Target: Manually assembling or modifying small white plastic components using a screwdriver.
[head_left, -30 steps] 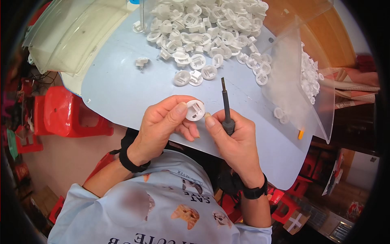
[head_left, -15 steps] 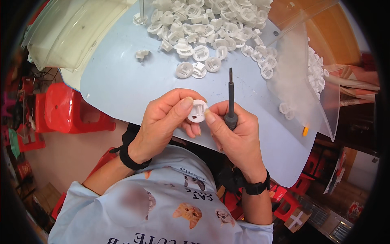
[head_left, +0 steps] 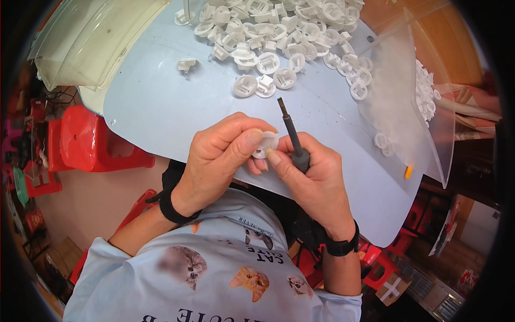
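Observation:
Between thumb and fingers, my left hand (head_left: 225, 147) pinches a round white plastic part (head_left: 270, 140) with a raised inner frame and a small dark spot near its lower edge. My right hand (head_left: 316, 174) grips a dark screwdriver-like tool (head_left: 292, 131); its slim shaft points up and away, leaning left, and its flat tip touches nothing. The right thumb presses on the near right edge of the white part. Most of the tool's handle is hidden in the right palm. Past my hands lie several loose white parts (head_left: 245, 86) of the same kind.
A large heap of white parts (head_left: 284, 32) covers the far side of the pale blue table (head_left: 161, 107). Clear plastic sheets (head_left: 391, 80) stand at the right, with more white parts (head_left: 425, 96) behind them. A small orange piece (head_left: 409, 172) lies near the right edge. A red stool (head_left: 88, 139) stands at left.
The tool's shaft has swung from nearly upright to leaning left. The white part has tilted in my fingers, and the right thumb has shifted slightly left along its edge.

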`<act>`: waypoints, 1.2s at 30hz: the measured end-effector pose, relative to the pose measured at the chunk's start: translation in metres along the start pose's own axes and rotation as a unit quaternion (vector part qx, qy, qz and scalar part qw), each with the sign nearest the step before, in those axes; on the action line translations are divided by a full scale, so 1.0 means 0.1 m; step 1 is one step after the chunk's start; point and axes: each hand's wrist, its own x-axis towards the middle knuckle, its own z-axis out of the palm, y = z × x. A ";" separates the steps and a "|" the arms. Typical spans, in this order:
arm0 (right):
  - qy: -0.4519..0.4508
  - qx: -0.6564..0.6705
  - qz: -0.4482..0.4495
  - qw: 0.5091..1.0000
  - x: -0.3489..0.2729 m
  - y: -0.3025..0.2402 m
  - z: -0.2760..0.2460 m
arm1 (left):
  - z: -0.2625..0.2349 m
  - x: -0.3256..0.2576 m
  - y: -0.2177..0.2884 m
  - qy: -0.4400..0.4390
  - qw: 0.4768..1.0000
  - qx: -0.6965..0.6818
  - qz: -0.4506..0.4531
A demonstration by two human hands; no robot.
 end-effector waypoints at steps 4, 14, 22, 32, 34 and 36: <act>-0.006 -0.012 -0.019 1.000 0.01 0.01 -0.01 | 0.00 0.00 0.00 -0.004 1.000 -0.006 0.003; -0.009 -0.055 -0.057 0.997 0.02 0.06 -0.02 | 0.02 0.00 -0.03 0.011 1.000 0.018 0.010; -0.001 -0.058 -0.062 0.996 0.01 0.10 0.02 | 0.03 -0.01 -0.01 0.014 1.000 0.023 -0.001; 0.058 -0.063 -0.048 0.995 -0.01 0.12 0.04 | 0.05 -0.05 -0.03 0.003 1.000 0.025 -0.001; 0.066 -0.063 -0.062 0.994 -0.03 0.12 0.05 | 0.05 -0.05 -0.03 -0.029 0.998 0.054 0.006; 0.074 -0.062 -0.076 0.992 -0.04 0.14 0.05 | 0.06 -0.04 0.02 -0.039 0.996 0.076 -0.017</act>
